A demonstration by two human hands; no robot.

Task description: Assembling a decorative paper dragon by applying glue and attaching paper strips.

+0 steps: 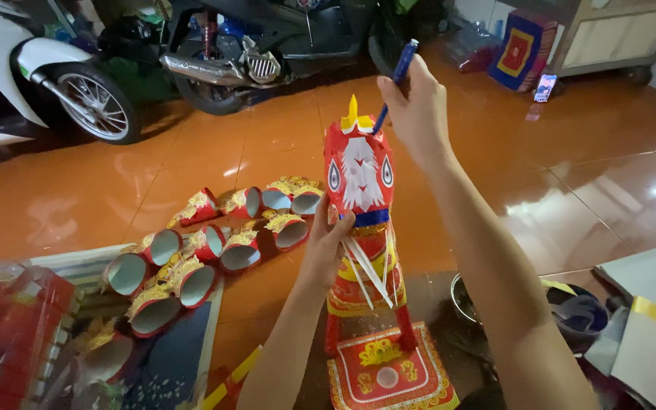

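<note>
Glossy orange floor tiles (pixel 267 129) fill the scene, with two parked motorbikes (pixel 222 53) lined up along the far edge. At centre a person holds up a red paper horse (pixel 362 228), its white-faced head trimmed in gold and its legs planted on a decorated red base (pixel 387 372). The left hand (pixel 326 247) is closed around the figure's neck, just beside a bundle of white paper strips (pixel 370 273) that hangs from the head. The right hand (pixel 417 110) grips a blue pen (pixel 395 80) between fingers and thumb, the tip angled down to the back of the horse's head. By the look of it, the work is at the stage of marking or pressing something at the head, and the next touch seems to call for a steady left-hand hold while the pen tip is guided with care, since thin paper could dent or tear. To the left, a cluster of red-and-gold paper cups (pixel 206 258) lies on its side on the floor, and a dark bowl (pixel 578 315) sits at the lower right.
</note>
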